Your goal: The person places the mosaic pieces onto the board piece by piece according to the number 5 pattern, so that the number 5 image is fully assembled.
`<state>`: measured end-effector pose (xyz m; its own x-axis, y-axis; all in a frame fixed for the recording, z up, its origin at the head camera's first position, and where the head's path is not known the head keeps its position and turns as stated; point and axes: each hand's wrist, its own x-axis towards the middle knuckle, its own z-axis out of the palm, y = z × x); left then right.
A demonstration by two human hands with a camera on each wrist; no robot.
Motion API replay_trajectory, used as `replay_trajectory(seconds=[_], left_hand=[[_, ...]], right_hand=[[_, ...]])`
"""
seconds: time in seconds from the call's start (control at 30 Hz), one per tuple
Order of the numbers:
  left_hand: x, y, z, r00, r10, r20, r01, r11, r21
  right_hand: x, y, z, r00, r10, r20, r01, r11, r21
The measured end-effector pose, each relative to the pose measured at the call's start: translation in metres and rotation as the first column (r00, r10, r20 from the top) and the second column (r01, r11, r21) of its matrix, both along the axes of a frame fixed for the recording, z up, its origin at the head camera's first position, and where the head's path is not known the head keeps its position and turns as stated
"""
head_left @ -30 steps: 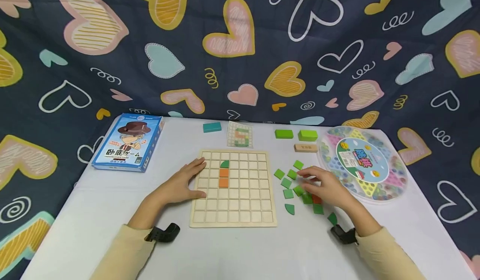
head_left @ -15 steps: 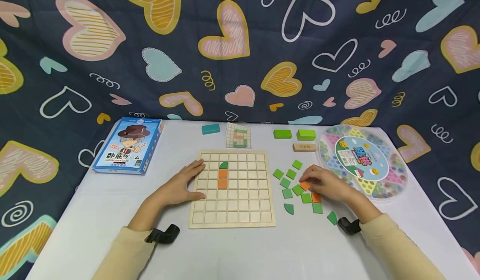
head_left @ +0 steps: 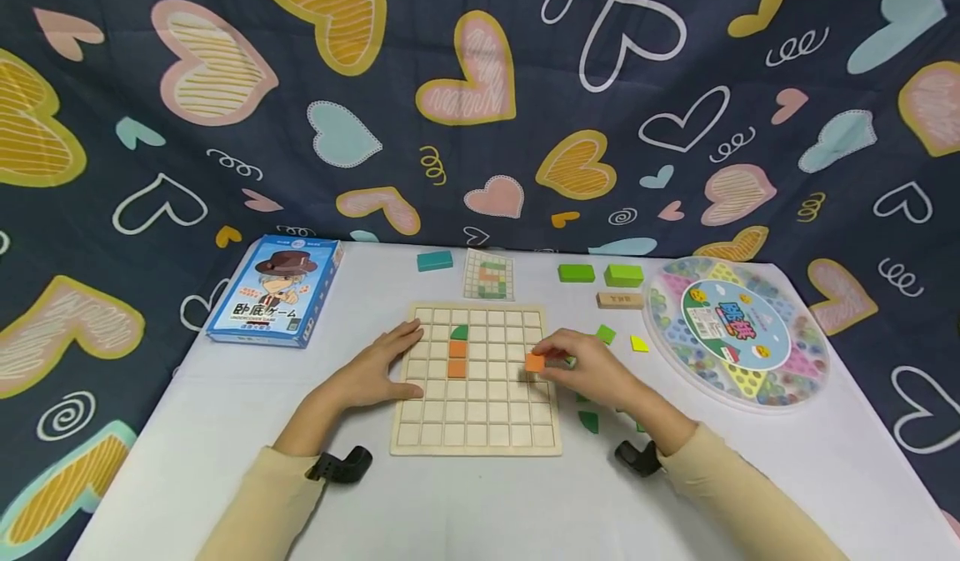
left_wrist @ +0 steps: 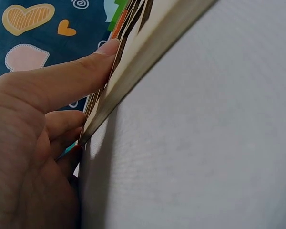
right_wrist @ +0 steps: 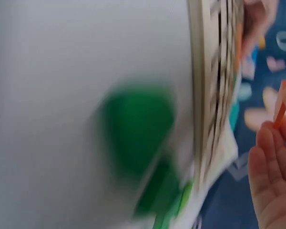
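My right hand (head_left: pixel 588 369) pinches an orange square tile (head_left: pixel 535 363) between thumb and fingers, above the right side of the wooden grid board (head_left: pixel 480 450). In the right wrist view that orange tile (right_wrist: pixel 280 107) shows edge-on at the fingertips. My left hand (head_left: pixel 371 375) rests on the board's left edge, fingers spread; the left wrist view has its thumb (left_wrist: pixel 93 67) on top of the board. One column of the grid bears a green quarter-round tile (head_left: pixel 460 333) above two orange square tiles (head_left: pixel 457 358).
Loose green tiles (head_left: pixel 606 333) lie right of the board, partly hidden by my right hand, near a yellow tile (head_left: pixel 639 343). Behind stand a pattern card (head_left: pixel 489 275), green blocks (head_left: pixel 577 273), a teal block (head_left: pixel 435 261) and a wooden block (head_left: pixel 620 300). A blue game box (head_left: pixel 273 292) and round marble-game case (head_left: pixel 738 328) flank them.
My right hand has taken the orange tile from the loose pile and carried it left over the board. A yellow tile has come into sight. My left hand stays at the board's edge.
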<state>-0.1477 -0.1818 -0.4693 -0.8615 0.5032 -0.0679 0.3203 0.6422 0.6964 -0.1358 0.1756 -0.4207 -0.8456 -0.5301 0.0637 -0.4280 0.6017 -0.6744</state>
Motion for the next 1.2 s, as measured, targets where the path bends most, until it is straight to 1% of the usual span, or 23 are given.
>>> replay_trajectory(seconds=[0.07,0.13,0.3,0.43,0.53,0.6,0.7,0.83,0.93,1.03,1.1,1.2], left_hand=[[0.0,-0.001,0.0,1.0,-0.006,-0.006,0.006,1.0,-0.002],[0.0,-0.001,0.0,1.0,-0.009,-0.007,0.009,1.0,0.0],[0.002,0.0,-0.001,1.0,-0.008,-0.003,0.008,1.0,-0.002],[0.003,0.001,0.0,1.0,-0.001,0.011,0.001,1.0,-0.022],[0.002,0.003,0.004,1.0,0.001,0.015,0.0,0.999,-0.042],[0.001,0.003,0.007,1.0,0.003,0.012,-0.003,0.999,-0.052],[-0.001,0.003,0.01,1.0,0.003,0.006,-0.002,0.997,-0.072],[-0.005,0.003,0.014,1.0,-0.015,-0.018,0.012,0.994,-0.111],[-0.008,0.006,0.013,0.997,-0.047,-0.064,0.037,0.988,-0.152],[-0.008,0.005,0.015,0.991,-0.093,-0.096,0.074,0.98,-0.184],[-0.008,0.003,0.017,0.988,-0.116,-0.105,0.094,0.976,-0.195],[-0.008,-0.001,0.019,0.983,-0.143,-0.113,0.117,0.971,-0.211]], right_hand=[[-0.003,-0.022,-0.004,0.999,0.036,-0.008,-0.036,0.999,0.021],[-0.007,-0.039,-0.008,0.998,0.068,-0.018,-0.067,0.996,0.065],[-0.015,-0.067,-0.014,0.993,0.115,-0.034,-0.107,0.979,0.173],[-0.019,-0.078,-0.016,0.986,0.156,-0.051,-0.14,0.962,0.233],[-0.02,-0.082,-0.016,0.983,0.175,-0.056,-0.154,0.952,0.266],[-0.021,-0.084,-0.016,0.983,0.175,-0.048,-0.155,0.949,0.273],[-0.021,-0.081,-0.013,0.985,0.173,-0.014,-0.165,0.956,0.244],[-0.016,-0.063,-0.007,0.989,0.143,0.025,-0.146,0.976,0.163],[-0.005,-0.034,-0.003,0.994,0.094,0.057,-0.098,0.993,0.067],[0.007,-0.001,-0.001,0.997,0.038,0.066,-0.037,0.999,-0.008],[0.012,0.022,0.0,0.998,-0.017,0.056,0.019,0.999,-0.031],[0.016,0.056,-0.002,0.994,-0.105,0.04,0.106,0.994,-0.027]])
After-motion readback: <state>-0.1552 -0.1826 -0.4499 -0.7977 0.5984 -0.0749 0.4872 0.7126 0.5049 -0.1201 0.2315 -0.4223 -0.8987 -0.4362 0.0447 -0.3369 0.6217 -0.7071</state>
